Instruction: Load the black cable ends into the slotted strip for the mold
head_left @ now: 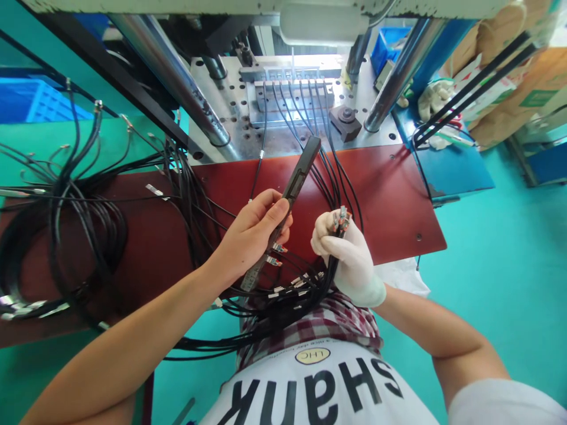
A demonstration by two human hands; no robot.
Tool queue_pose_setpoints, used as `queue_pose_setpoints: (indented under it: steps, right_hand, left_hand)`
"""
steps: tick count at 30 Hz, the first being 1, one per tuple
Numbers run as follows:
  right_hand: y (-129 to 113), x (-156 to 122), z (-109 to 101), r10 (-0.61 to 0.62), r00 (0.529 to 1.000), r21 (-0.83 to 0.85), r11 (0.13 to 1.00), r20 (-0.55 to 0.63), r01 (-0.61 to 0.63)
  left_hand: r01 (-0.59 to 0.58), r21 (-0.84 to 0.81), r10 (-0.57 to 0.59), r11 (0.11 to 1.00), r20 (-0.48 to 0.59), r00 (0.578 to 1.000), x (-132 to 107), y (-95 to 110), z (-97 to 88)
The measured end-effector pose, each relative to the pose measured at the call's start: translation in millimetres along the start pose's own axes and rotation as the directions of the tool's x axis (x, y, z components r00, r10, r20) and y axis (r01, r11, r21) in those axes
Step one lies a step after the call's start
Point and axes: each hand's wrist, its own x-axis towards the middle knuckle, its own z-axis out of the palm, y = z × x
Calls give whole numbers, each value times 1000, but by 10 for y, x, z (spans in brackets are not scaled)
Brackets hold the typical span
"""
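Observation:
My bare left hand [261, 227] is closed around a long dark flat bar [305, 165], held at a slant over the red board. What kind of tool the bar is, I cannot tell. In a white glove, my right hand [348, 260] grips a bundle of black cables [333, 265], their small connector ends [342, 219] poking up above the fingers. Several other cables [305, 112] run from a metal fixture [290, 103] toward me across the board. More connector ends [296, 284] lie near the board's front edge, close to my lap.
The red board [390, 200] spans the front of a press with steel columns [177, 77]. Coiled black cables [66, 236] cover its left side. A blue ledge [456, 171] at right carries a glove [436, 97] and black rods [473, 88]. A blue crate [35, 100] stands far left.

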Motion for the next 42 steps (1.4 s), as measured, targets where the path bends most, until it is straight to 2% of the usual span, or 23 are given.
queue_pose_setpoints:
  steps: [4, 7, 9, 11, 13, 15, 19, 22, 27, 30, 33, 35, 37, 39, 42]
  right_hand:
    - [-11, -28, -5, 79, 991, -205, 974, -112, -101]
    - [-27, -48, 4, 108, 985, -233, 963, -132, -137]
    - [-76, -47, 37, 99, 990, -262, 957, -101, -123]
    - [-161, -30, 88, 56, 998, -378, 923, -41, -67]
    - [-259, 2, 139, 11, 998, -544, 839, 62, 24]
    - [-332, 43, 169, 50, 989, -651, 757, 143, 56]
    - [-331, 127, 159, 301, 937, -597, 790, 179, -140]
    - [-270, 173, 136, 398, 898, -565, 792, 188, -233]
    - [-261, 200, 130, 409, 887, -559, 796, 214, -232]
    - [-271, 203, 129, 433, 871, -606, 765, 233, -219]
    - [-244, 215, 109, 416, 880, -636, 748, 229, -188]
    - [-236, 224, 78, 395, 886, -646, 747, 241, -157]
    - [-271, 219, 33, 392, 876, -659, 742, 282, -120]
    - [-358, 187, -19, 375, 891, -721, 688, 256, -83]
    - [-517, 94, -89, 299, 950, -852, 518, 93, -80]
  left_hand:
    - [11, -3, -11, 1000, -19, 1000, 3, 21, 15]
    - [4, -4, -4, 1000, -19, 1000, 4, 23, 6]
    - [3, 7, -3, 1000, -18, 1000, -1, 20, -6]
    - [2, 32, -1, 999, -16, 1000, -13, 16, -15]
    - [6, 51, -5, 999, -11, 1000, -30, 15, -16]
    - [22, 45, -21, 999, -10, 1000, -47, 16, -8]
    - [55, 43, -54, 998, -21, 998, -60, 9, 11]
    - [58, 28, -57, 998, -36, 998, -52, -10, 11]
    - [67, 37, -66, 997, -32, 997, -59, -12, 4]
    - [9, 211, -1, 977, -35, 999, -72, -16, -1]
    - [-87, 419, 122, 904, -56, 991, -65, -56, -12]
    - [-113, 466, 159, 878, -62, 985, -47, -88, -25]
    - [-98, 440, 136, 892, -57, 989, -28, -104, -40]
    - [-65, 369, 88, 927, -45, 995, -16, -96, -53]
    - [-14, 277, 22, 961, -27, 999, -14, -62, -63]
